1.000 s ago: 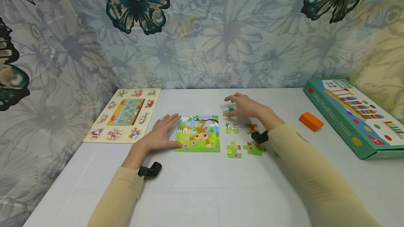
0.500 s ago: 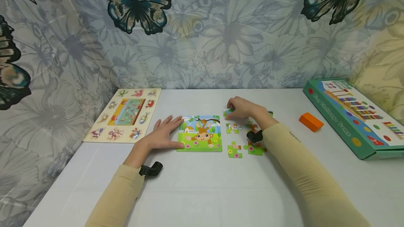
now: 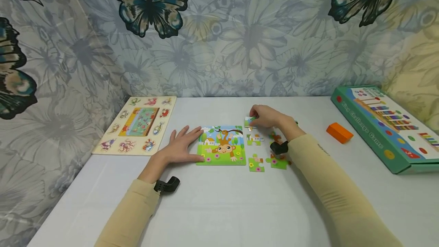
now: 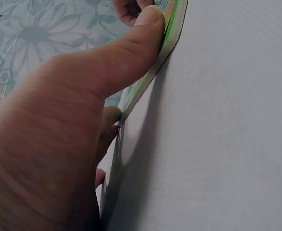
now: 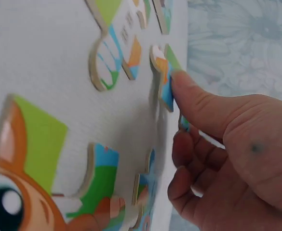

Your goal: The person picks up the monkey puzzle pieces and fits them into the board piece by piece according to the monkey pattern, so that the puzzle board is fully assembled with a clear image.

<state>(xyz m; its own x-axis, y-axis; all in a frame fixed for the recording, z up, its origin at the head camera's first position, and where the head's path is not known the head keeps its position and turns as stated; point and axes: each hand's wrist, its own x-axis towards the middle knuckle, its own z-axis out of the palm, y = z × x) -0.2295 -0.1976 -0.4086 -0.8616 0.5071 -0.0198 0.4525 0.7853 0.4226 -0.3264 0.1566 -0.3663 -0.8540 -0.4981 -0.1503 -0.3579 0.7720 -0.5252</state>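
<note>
My left hand (image 3: 180, 148) rests along the left edge of a monkey picture puzzle board (image 3: 221, 160), fingers spread and straight. Its thumb (image 4: 148, 24) lies on the board's near left corner. Right of the board, my right hand (image 3: 269, 116) pinches a jigsaw piece (image 5: 166, 91) between thumb and fingers. Blue, orange and green show on that piece, tilted in the right wrist view. Nearer me lie a house piece (image 3: 253, 139), a flower piece (image 3: 256, 165) and another green piece (image 3: 278, 164). My right wrist and forearm partly hide other pieces.
A cream board with sea animals (image 3: 127, 146) lies at the back left. To the right are an orange block (image 3: 339, 132) and a large green game box (image 3: 387, 132). A butterfly-patterned cloth (image 3: 223, 48) hangs behind the white table (image 3: 219, 209).
The fingers of my right hand, spread over the far loose piece before, have drawn together and pinch a piece. My left hand and the monkey board have slid slightly right, towards the loose pieces.
</note>
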